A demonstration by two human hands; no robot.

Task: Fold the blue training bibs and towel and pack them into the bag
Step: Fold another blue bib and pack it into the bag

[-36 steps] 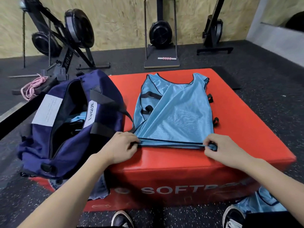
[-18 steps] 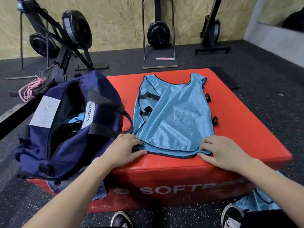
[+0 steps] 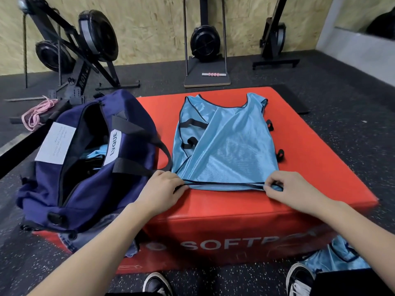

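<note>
A light blue training bib with black trim lies on the red soft box, its left side folded over. My left hand pinches the bib's near left corner and my right hand pinches the near right corner; the hem is lifted slightly and stretched between them. The navy bag stands unzipped on the box's left part, with blue cloth inside. Another blue bib lies on the floor at lower right. A blue-grey cloth hangs under the bag.
Black rowing machines stand against the wooden back wall. A pink rope lies on the dark floor at left. My shoes are close to the box's front face.
Half a second ago both hands lay on the hem pressed flat to the box; now they pinch its corners and hold the hem raised and taut.
</note>
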